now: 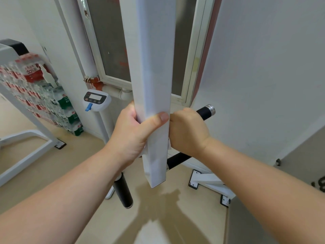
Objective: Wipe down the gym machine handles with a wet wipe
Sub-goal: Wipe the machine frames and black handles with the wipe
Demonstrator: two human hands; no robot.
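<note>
A white square post (154,67) of the gym machine runs down the middle of the view. My left hand (133,134) grips the post, thumb across its front face. My right hand (186,131) is curled round the black right handle (205,111), which ends in a silver cap. A white wet wipe (169,144) shows as a small corner under that hand, against the post. The same black bar continues below the hand (177,160). A second black handle (123,192) points down and left under my left forearm.
White machine base feet (209,182) are bolted to the tan floor at lower right. A scale with a display (95,100) stands on a white column left of the post. Stacked packs of water bottles (38,92) and another white frame (26,138) fill the left. A window is behind.
</note>
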